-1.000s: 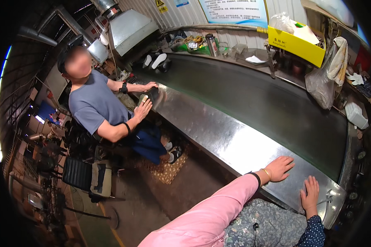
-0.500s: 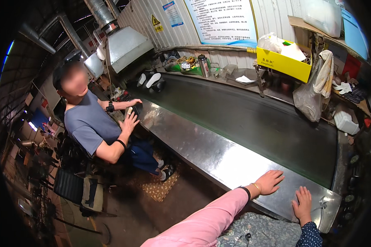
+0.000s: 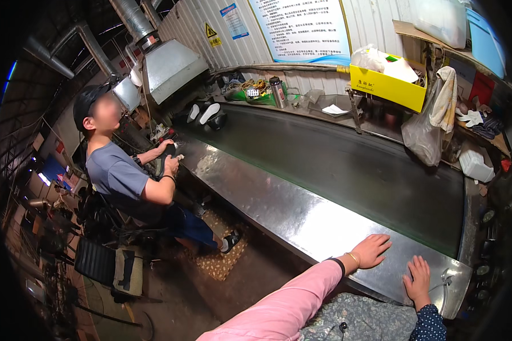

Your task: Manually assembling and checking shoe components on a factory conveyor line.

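My left hand (image 3: 371, 250), below a pink sleeve, a black band and a gold-coloured bracelet, lies palm down on the shiny metal ledge (image 3: 290, 210). Its fingers are stretched out and hold nothing. To its right, my right hand (image 3: 418, 279), with a dotted dark blue cuff, also rests flat on the ledge near its rounded end, fingers spread. Beyond the ledge runs a wide dark conveyor belt (image 3: 324, 170). Dark shoes with white soles (image 3: 211, 113) lie at the belt's far left end, well out of reach of my hands.
On the left a seated co-worker (image 3: 119, 170) holds a dark shoe-like thing. A metal hood (image 3: 173, 68) hangs over the belt's far end. Along the wall stand a thermos (image 3: 278, 92) and a yellow box (image 3: 388, 85). A plastic bag (image 3: 424, 139) hangs at the right.
The co-worker has turned more toward the far end, both hands drawn in around a dark shoe-like thing. My hands have stayed in place. The view has shifted slightly.
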Tool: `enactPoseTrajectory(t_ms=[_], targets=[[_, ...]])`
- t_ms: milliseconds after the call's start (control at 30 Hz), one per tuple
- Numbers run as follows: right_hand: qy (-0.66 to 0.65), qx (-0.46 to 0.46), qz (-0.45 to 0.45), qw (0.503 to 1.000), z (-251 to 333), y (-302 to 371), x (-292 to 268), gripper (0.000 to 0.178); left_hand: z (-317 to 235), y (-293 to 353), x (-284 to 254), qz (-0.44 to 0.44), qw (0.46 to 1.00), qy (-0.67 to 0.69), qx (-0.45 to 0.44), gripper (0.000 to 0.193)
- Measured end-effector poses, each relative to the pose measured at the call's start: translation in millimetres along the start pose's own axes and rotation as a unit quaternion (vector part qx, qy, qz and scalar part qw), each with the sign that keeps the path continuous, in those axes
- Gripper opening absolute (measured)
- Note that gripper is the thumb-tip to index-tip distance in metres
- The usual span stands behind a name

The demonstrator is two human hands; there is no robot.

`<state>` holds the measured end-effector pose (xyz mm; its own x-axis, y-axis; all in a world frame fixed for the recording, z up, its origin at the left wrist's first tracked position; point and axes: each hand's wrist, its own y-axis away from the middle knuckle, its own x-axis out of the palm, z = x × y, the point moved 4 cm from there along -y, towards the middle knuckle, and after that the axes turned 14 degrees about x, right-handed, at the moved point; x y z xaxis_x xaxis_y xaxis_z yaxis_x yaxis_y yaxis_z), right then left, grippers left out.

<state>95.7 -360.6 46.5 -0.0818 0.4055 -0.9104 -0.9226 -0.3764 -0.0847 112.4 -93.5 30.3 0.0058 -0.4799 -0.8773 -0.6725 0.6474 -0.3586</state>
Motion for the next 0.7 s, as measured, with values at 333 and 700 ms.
enactPoseTrajectory(t_ms=[333,700], targets=[[0.013,0.0,0.004,1.0,2.3,-4.3,0.6,0.05,3.4,-0.8,-2.4,-0.006,1.0,0.004,-0.002,0.059],[0.017,-0.003,0.002,1.0,-0.3,-1.6,-0.7,0.049,1.3,-1.1,2.3,-0.015,1.0,0.003,0.001,0.057]])
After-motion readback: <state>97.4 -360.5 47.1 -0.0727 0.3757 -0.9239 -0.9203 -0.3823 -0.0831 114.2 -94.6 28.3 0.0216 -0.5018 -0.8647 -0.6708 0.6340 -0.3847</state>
